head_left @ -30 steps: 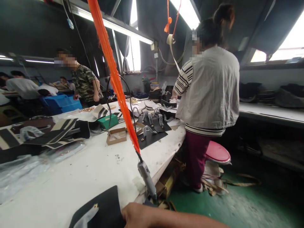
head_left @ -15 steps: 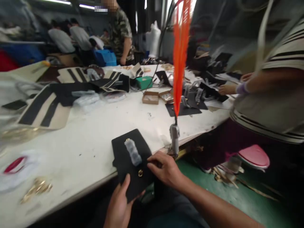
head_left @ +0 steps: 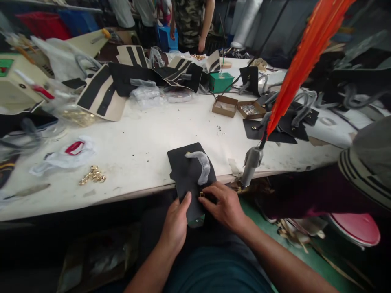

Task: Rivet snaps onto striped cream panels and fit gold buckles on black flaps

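A black bag panel (head_left: 186, 171) with a plastic-wrapped strap (head_left: 200, 162) and small gold fittings hangs over the near edge of the white worktable (head_left: 146, 138). My left hand (head_left: 176, 221) grips the panel's lower edge from below, thumb on top. My right hand (head_left: 224, 205) pinches the panel at a gold fitting near its lower right side. A grey tool (head_left: 250, 165) hangs just right of the panel on an orange-wrapped cord (head_left: 302, 61).
Loose gold hardware (head_left: 92, 175) and a plastic bag (head_left: 65, 154) lie at left. Two cardboard boxes (head_left: 238, 108), a green box (head_left: 220, 81) and striped bag panels (head_left: 104, 91) sit farther back. A person in a striped top (head_left: 366, 158) stands at right by a pink stool (head_left: 357, 228).
The view has dropped from the room to the table edge. The black panel has slid toward me over the edge, and both hands have closed on its lower part.
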Action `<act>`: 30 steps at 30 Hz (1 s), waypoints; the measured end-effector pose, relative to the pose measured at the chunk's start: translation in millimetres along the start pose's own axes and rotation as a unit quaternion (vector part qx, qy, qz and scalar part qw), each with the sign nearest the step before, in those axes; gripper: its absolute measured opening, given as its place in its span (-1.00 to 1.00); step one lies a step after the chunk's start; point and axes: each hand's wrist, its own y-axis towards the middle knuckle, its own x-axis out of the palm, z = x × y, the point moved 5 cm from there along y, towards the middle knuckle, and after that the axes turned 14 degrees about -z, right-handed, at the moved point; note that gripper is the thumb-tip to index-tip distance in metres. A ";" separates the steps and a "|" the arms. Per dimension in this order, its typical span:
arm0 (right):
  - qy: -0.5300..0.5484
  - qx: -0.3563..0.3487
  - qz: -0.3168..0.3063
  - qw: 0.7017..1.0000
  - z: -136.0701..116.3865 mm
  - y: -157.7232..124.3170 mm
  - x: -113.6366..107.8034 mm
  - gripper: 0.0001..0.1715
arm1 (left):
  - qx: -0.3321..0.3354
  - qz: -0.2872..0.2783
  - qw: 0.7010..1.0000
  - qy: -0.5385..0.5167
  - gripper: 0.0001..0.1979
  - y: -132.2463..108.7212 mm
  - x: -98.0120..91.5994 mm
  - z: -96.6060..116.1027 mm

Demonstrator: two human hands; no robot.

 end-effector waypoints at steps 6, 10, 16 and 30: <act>-0.067 -0.076 -0.013 0.995 -7.2 8.0 -5.6 -0.76 | 0.008 -0.009 1.000 0.008 -0.42 -1.4 -2.9 2.6; -0.060 -0.119 -0.056 0.990 -0.7 12.2 -5.4 -0.74 | 0.009 -0.004 1.000 -0.006 -0.42 -3.1 -4.6 5.1; -0.036 -0.158 -0.082 0.983 2.0 15.6 -1.6 -0.75 | 0.014 -0.007 1.000 -0.014 -0.43 -3.9 -6.9 6.7; -0.037 -0.242 -0.126 0.961 3.2 13.5 -5.0 -0.64 | 0.007 0.001 1.000 -0.019 -0.47 -0.8 -17.9 18.3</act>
